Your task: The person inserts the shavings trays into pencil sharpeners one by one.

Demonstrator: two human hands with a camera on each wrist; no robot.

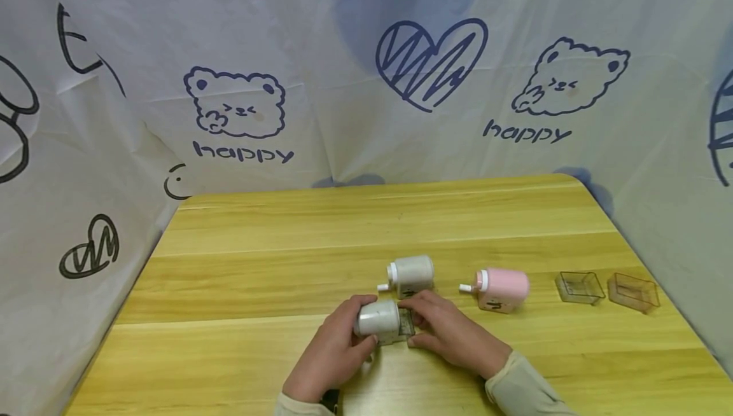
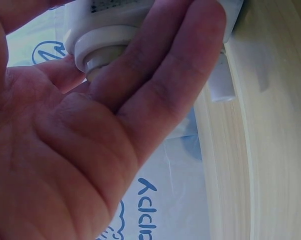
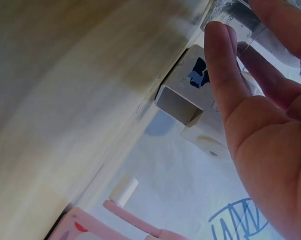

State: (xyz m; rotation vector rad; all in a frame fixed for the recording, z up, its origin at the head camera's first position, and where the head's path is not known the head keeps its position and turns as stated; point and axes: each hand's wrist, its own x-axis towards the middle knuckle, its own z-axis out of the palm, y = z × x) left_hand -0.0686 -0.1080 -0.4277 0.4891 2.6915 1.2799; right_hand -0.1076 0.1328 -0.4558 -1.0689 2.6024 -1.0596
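Note:
My left hand [image 1: 338, 352] grips a white crank pencil sharpener [image 1: 378, 318] near the front of the table. Its fingers and thumb wrap the crank side, and in the left wrist view the white crank knob [image 2: 221, 82] shows past the fingers. At the sharpener's right end, my right hand [image 1: 449, 333] pinches a clear shavings drawer [image 1: 406, 324] between thumb and fingers. The drawer sticks out from the sharpener's lower part, its inner end hidden. Just behind the hands lies a second, greyish-white sharpener [image 1: 415, 270]; the right wrist view shows its hollow drawer slot [image 3: 178, 106].
To the right stands a pink sharpener [image 1: 506, 285], its crank pointing left. Farther right sit two loose see-through drawers, one dark-tinted [image 1: 579, 298] and one orange-tinted [image 1: 632, 301]. A printed cloth [image 1: 343, 117] hangs behind and beside the wooden table [image 1: 240, 263].

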